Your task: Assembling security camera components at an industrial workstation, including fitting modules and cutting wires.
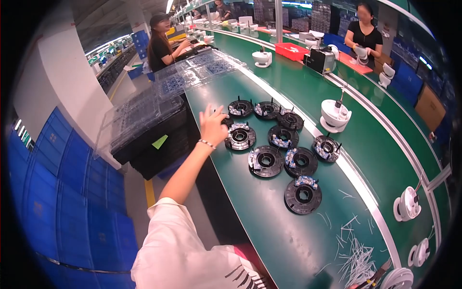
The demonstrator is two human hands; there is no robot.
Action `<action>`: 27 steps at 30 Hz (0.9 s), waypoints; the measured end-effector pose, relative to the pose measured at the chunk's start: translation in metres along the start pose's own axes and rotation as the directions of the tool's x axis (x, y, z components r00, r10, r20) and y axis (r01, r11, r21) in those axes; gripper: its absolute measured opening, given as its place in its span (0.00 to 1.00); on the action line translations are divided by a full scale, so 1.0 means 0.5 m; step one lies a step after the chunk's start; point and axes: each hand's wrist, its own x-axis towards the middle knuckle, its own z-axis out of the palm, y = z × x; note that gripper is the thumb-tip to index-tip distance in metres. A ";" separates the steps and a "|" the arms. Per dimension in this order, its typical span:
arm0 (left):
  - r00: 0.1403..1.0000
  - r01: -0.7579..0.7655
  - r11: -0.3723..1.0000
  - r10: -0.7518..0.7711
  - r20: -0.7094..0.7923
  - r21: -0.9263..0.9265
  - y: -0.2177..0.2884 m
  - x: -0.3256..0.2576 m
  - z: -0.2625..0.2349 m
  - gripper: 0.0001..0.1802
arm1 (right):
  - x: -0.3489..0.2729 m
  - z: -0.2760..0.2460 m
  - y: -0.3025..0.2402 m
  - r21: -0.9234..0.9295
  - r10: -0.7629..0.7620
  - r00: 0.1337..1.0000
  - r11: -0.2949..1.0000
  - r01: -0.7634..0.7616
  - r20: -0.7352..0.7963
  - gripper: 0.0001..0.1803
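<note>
Over the table [262, 207], left edge: left grip [213, 126], fingers spread, seemingly empty (contact unclear); black disc [249, 139], lying flat, no long axis, just right of it. Right grip: out of view, state untellable.

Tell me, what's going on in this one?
A person's left hand is beside a group of black round parts on a green table, its fingers spread; whether they touch one isn't clear. Several parts carry small circuit boards. White strips lie scattered near pliers at the lower edge, and white devices stand beyond the metal rail.
</note>
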 end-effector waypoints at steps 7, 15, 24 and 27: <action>0.960 -0.031 0.692 0.222 0.171 -0.721 0.405 0.132 0.073 0.12 | -0.005 -0.003 -0.012 0.071 0.095 0.995 0.993 -0.096 0.024 0.34; 0.333 0.942 -0.100 0.203 0.921 -0.319 0.629 0.220 0.378 0.31 | -0.005 -0.002 -0.019 -0.013 -0.057 0.997 0.998 0.056 -0.060 0.34; 0.471 0.796 -0.510 0.185 0.863 -0.326 0.714 0.187 0.451 0.26 | 0.003 0.021 -0.025 0.055 -0.102 0.994 0.993 0.104 -0.039 0.33; 0.694 0.549 -0.788 0.245 0.677 -0.278 0.706 0.210 0.481 0.24 | -0.008 -0.032 -0.016 0.187 0.057 0.993 0.979 -0.076 0.106 0.37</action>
